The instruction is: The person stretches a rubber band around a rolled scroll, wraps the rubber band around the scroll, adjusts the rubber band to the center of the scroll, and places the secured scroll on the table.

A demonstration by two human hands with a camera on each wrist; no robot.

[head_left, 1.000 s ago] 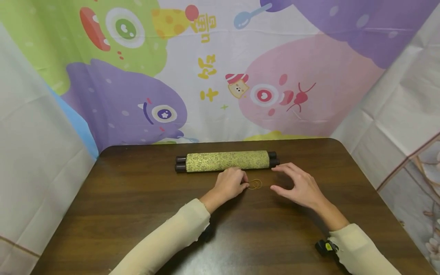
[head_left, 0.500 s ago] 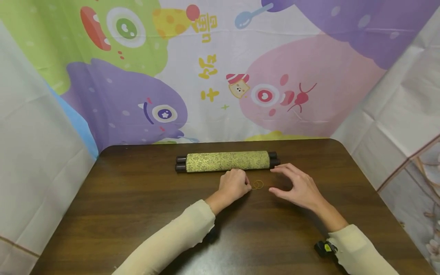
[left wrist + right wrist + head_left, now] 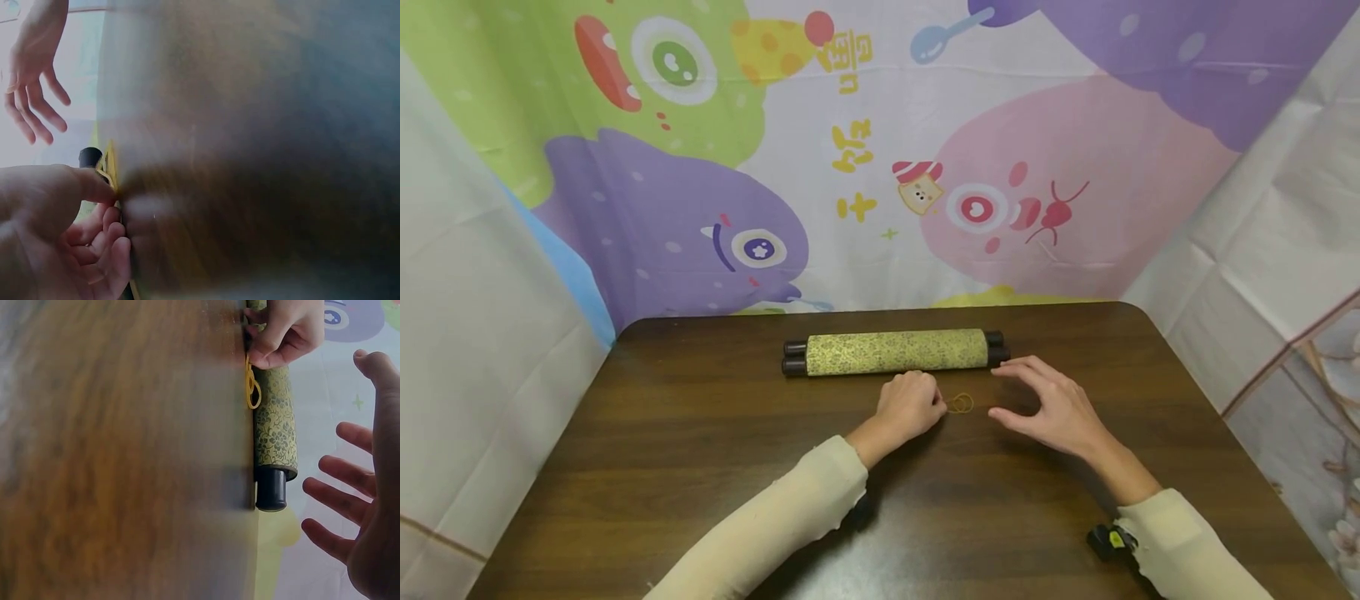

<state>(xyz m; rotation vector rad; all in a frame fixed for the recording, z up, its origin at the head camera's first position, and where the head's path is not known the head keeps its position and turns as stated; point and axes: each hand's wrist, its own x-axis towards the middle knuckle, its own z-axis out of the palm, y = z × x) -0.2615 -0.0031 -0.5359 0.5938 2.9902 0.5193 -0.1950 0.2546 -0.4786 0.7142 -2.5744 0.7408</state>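
Note:
A rolled scroll point(image 3: 895, 352) in yellow-green flowered cloth, with dark rod ends, lies across the far part of the table. Just in front of it, my left hand point(image 3: 912, 406) pinches a thin yellow rubber band point(image 3: 961, 403) between thumb and fingertips. In the right wrist view the rubber band point(image 3: 253, 392) shows as overlapping loops sticking out from those fingers; whether it is one band or two, I cannot tell. My right hand point(image 3: 1054, 408) is held to the right of the band, thumb and fingers spread, touching nothing.
The brown wooden table point(image 3: 970, 517) has rounded far corners. Behind it hangs a cloth point(image 3: 865, 275) printed with cartoon monsters, and pale sheets point(image 3: 1262, 250) enclose the sides. Each wrist bears a dark device, seen near the right cuff point(image 3: 1105, 540).
My left hand has shifted slightly to the right and nearer, and the rubber band has moved a little with it. My right hand and the scroll have stayed nearly still.

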